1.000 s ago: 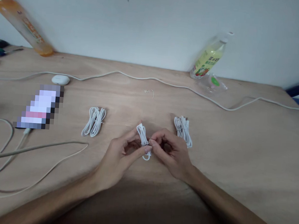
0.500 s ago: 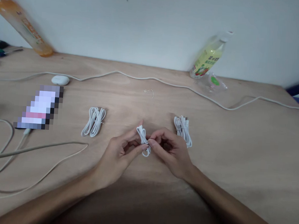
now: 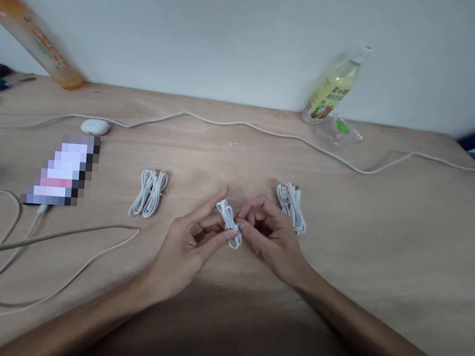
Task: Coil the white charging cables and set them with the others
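Cable bundle point(image 3: 226, 212), long axis: slanting from 11 o'clock at the far end to 5 o'clock at the near end.
Loop direction: aiming the longer loops toward 11 o'clock, away from the body; turning the shorter loops toward 5 o'clock.
Bundle appearance: showing white cord folded into several slim strands; narrowing at a waist nearer the 5 o'clock end; spreading into rounded loops at both ends.
Bundle position: sitting between both hands, just below the view centre, at 6 o'clock.
Left hand point(image 3: 184, 245): gripping the bundle, pressing with the thumb tip near the waist and bending fingers behind; stretching the index finger toward 1 o'clock, past the strands.
Right hand point(image 3: 276, 240): pinching thumb and index tips together at the 2 o'clock side of the waist; item between the tips being too small to tell.
Left-side coil point(image 3: 150, 193): lying on the wooden table point(image 3: 378, 264) between 9 and 10 o'clock of the held bundle.
Right-side coil point(image 3: 289, 200): lying between 2 and 3 o'clock, just beyond the right hand.
Wire scraps point(image 3: 242, 147): lying at 12 o'clock.
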A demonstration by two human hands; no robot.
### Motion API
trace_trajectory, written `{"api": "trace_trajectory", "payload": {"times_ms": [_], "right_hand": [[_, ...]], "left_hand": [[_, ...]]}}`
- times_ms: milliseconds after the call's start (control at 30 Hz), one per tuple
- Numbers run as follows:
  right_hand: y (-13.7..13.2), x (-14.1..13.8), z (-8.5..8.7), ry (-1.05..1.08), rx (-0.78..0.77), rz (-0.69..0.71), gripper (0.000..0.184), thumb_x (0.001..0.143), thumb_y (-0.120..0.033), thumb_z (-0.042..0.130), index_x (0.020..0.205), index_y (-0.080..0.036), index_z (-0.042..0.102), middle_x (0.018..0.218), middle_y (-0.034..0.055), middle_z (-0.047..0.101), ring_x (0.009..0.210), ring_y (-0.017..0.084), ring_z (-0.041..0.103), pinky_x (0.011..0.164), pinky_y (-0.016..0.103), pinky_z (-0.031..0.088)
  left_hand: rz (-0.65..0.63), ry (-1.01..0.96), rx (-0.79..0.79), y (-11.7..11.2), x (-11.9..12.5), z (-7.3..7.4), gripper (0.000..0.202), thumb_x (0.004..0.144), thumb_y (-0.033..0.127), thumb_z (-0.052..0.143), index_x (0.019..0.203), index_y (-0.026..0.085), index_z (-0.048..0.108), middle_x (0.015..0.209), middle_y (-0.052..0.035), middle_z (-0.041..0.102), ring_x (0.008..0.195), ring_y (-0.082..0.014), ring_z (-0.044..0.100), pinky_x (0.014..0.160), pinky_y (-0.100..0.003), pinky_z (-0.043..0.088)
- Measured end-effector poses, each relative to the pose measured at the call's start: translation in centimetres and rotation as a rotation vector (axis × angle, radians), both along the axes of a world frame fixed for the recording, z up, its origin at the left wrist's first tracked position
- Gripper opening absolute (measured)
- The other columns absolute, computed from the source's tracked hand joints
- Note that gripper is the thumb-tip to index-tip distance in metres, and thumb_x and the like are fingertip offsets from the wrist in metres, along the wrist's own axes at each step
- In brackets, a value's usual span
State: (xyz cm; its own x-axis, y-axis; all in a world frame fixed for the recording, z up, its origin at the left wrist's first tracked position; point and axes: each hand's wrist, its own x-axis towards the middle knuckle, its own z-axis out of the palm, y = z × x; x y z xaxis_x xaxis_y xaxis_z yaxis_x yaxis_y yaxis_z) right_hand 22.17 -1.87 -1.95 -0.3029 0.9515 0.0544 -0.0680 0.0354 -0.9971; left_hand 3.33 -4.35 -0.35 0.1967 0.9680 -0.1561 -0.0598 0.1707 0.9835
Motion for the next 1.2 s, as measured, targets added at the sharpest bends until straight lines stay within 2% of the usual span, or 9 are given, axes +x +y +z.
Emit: {"api": "trace_trajectory", "payload": {"times_ms": [100,200,333,433,600,733,933,1200], "right_hand": [[-0.5,-0.1,-0.3,0.016,-0.011,-0.044,0.015,0.104,-0.039,0.07,0.098,-0.025,0.067,0.065,-0.0086,0.051,0.054,0.011,0.042,0.053,0.026,0.036],[-0.9,-0.2,-0.4,0.01,0.047,-0.089,0.01,0.105,-0.034,0.067,0.102,-0.026,0.071,0.073,-0.0056,0.062,0.057,0.011,0.048,0.054,0.026,0.041],[-1.4,-0.3,-0.2,-0.118,0.217,-0.165,0.011,0.103,-0.022,0.068,0.104,-0.027,0.077,0.091,-0.0013,0.078,0.066,0.012,0.06,0.059,0.026,0.047],[-1.6,-0.4,0.0,-0.235,0.359,-0.199,0.018,0.102,-0.015,0.068,0.106,-0.028,0.08,0.087,-0.0028,0.078,0.065,0.011,0.061,0.061,0.027,0.048],[-1.5,-0.3,-0.2,-0.272,0.467,-0.197,0.022,0.1,-0.01,0.068,0.107,-0.026,0.081,0.082,-0.0023,0.075,0.066,0.012,0.062,0.059,0.026,0.046],[-1.4,-0.3,-0.4,-0.241,0.44,-0.178,0.022,0.097,-0.009,0.069,0.104,-0.025,0.082,0.073,-0.0051,0.068,0.058,0.009,0.055,0.053,0.024,0.04],[-1.5,-0.5,-0.1,-0.19,0.22,-0.172,0.015,0.097,-0.018,0.072,0.098,-0.025,0.085,0.064,-0.0067,0.06,0.053,0.008,0.046,0.048,0.023,0.033],[-1.2,-0.4,0.3,-0.162,0.102,-0.138,0.014,0.095,-0.021,0.074,0.099,-0.026,0.087,0.06,-0.007,0.055,0.05,0.009,0.041,0.046,0.024,0.031]], "left_hand": [[-0.001,-0.002,-0.005,0.0,0.0,0.1,0.086,0.094,0.031,0.082,0.17,0.019,0.045,0.102,-0.0026,0.086,0.095,-0.018,0.077,0.103,-0.036,0.059],[0.015,0.014,-0.004,0.1,-0.1,0.2,0.084,0.093,0.031,0.084,0.168,0.018,0.048,0.104,-0.0039,0.088,0.096,-0.0193,0.079,0.102,-0.036,0.061],[0.038,0.011,-0.005,0.3,-0.1,0.6,0.073,0.093,0.029,0.084,0.16,0.017,0.059,0.114,-0.0066,0.089,0.115,-0.0242,0.082,0.111,-0.039,0.061],[0.051,-0.025,0.004,0.3,0.0,0.7,0.063,0.093,0.027,0.083,0.153,0.018,0.064,0.124,-0.0082,0.086,0.129,-0.0268,0.077,0.116,-0.041,0.059],[0.06,-0.038,0.041,0.2,0.0,0.5,0.048,0.095,0.024,0.081,0.142,0.02,0.07,0.135,-0.0083,0.082,0.132,-0.027,0.076,0.118,-0.042,0.06],[0.057,-0.042,0.06,0.1,-0.1,0.1,0.044,0.097,0.024,0.08,0.139,0.021,0.07,0.136,-0.008,0.082,0.134,-0.0268,0.074,0.118,-0.041,0.06],[0.037,-0.037,0.051,0.2,-0.2,0.1,0.046,0.096,0.024,0.081,0.141,0.021,0.069,0.136,-0.0075,0.082,0.133,-0.0272,0.075,0.12,-0.042,0.058],[0.054,-0.103,-0.033,0.4,0.0,0.2,0.046,0.094,0.024,0.081,0.139,0.021,0.07,0.136,-0.0086,0.082,0.135,-0.0284,0.074,0.12,-0.046,0.058]]}}
